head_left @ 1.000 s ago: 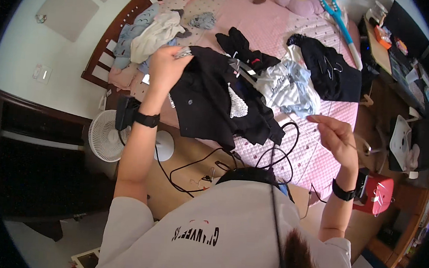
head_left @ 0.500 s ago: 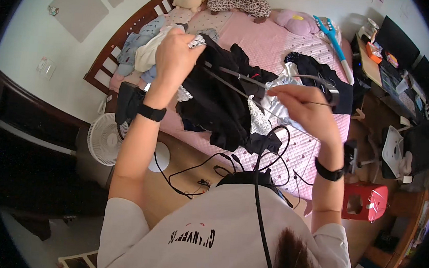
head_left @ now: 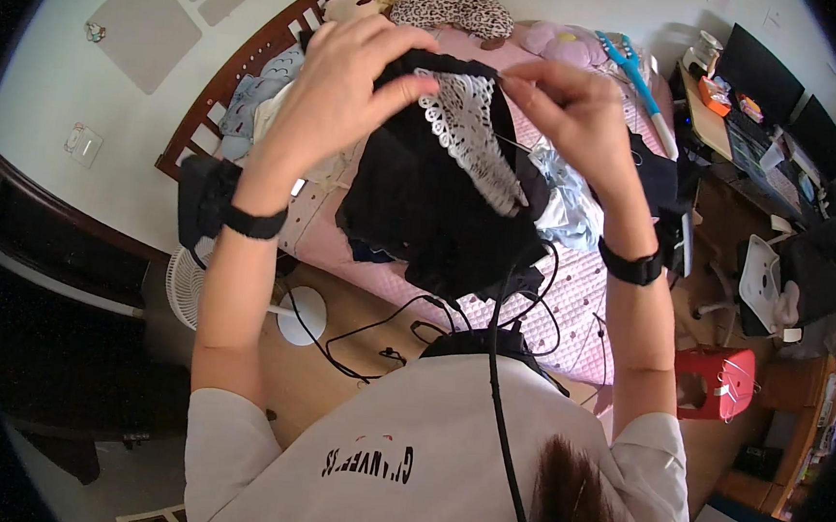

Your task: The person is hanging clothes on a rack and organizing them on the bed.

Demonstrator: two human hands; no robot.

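Observation:
A black garment [head_left: 398,197] with white lace trim [head_left: 470,134] hangs stretched between my hands above the bed. My left hand [head_left: 337,95] grips its top edge, thumb over the lace. At the other end of that edge my right hand [head_left: 573,117] is closed in a pinch on the black fabric. Close beside the right hand, a thin grey rod [head_left: 511,142] shows from behind the lace; most of it is hidden. The garment's lower part hangs over other dark cloth, and I cannot tell where one ends.
The pink quilted bed [head_left: 569,315] holds pale blue satiny cloth [head_left: 570,199], a leopard-print pillow [head_left: 452,9] and a blue-and-white forked stick [head_left: 639,82]. Black cables [head_left: 354,339] trail before me. A white fan [head_left: 183,288] stands left, a red box [head_left: 720,379] right.
Both hands have risen, and the garment's top edge now spans between them with the lace facing me. My right hand has gone from the thin grey hanger-like rods to the garment's edge.

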